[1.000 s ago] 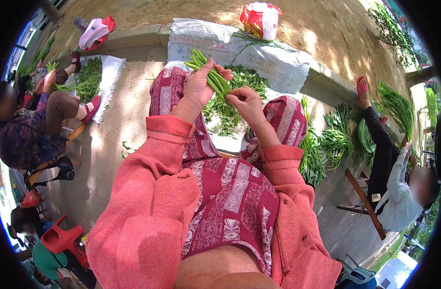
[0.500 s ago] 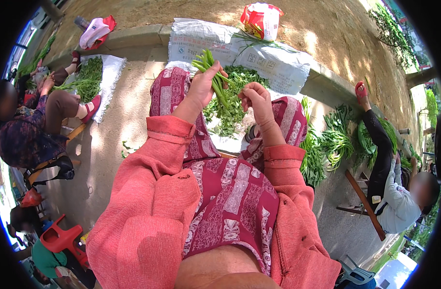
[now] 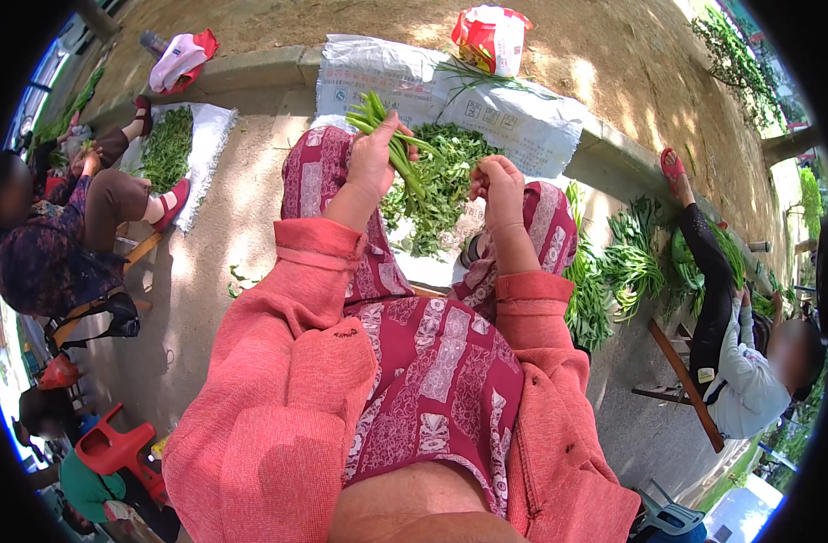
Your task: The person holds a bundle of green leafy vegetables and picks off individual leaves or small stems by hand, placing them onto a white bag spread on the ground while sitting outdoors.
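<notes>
My left hand is wrapped around a bunch of green stems, which poke out above the thumb and slant down to the right. To its right, my right hand is raised near my right knee with its fingertips pressed together. Whatever may be between those fingertips is too small to make out. Below and between both hands, a heap of loose green leaves lies between my knees on a pale sheet.
A printed white woven sack is spread ahead, with a red and white bag behind it. Bundles of greens lie at my right. People sit on both sides, the left one beside a white sheet of greens. A curb runs behind.
My right hand has drawn back to the right, away from the stems. My left hand has shifted slightly left with the bunch still in it.
</notes>
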A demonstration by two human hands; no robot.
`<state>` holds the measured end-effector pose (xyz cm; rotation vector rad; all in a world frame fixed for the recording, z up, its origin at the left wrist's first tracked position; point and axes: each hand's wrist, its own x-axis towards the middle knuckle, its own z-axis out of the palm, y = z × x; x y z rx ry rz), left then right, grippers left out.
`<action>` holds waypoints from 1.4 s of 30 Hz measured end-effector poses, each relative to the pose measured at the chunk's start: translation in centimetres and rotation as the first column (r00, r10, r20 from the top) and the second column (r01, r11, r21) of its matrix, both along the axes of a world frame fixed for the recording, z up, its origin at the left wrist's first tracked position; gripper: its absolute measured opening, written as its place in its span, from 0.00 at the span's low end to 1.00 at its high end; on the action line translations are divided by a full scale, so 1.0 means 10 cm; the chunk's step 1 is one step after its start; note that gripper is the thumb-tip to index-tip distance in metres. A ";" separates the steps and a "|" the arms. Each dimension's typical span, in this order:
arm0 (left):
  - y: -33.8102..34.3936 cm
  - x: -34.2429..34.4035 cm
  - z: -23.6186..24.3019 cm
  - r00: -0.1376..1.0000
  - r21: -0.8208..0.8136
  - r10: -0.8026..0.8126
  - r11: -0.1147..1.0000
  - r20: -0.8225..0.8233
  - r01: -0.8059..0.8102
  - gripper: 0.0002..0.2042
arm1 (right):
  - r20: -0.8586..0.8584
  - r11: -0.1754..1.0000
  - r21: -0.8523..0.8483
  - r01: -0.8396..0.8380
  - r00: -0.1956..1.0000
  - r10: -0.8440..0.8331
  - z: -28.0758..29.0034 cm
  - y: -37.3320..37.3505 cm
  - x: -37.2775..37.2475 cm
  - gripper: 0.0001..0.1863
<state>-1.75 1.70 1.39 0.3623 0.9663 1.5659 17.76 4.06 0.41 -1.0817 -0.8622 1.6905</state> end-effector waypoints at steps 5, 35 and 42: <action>0.01 -0.06 0.00 0.999 0.031 0.010 0.999 0.041 -0.012 0.13 | 0.174 0.985 0.118 -0.127 0.979 0.105 0.00 0.01 0.06 0.08; -0.08 0.25 -0.03 0.857 -0.129 -0.484 0.875 -0.177 0.467 0.10 | 0.061 0.981 0.185 -0.058 0.997 0.047 0.08 0.06 0.00 0.05; 0.00 0.09 -0.09 0.915 -0.131 -0.402 0.910 -0.039 0.394 0.09 | -0.035 0.899 0.235 0.371 0.927 -0.373 0.08 0.23 0.24 0.06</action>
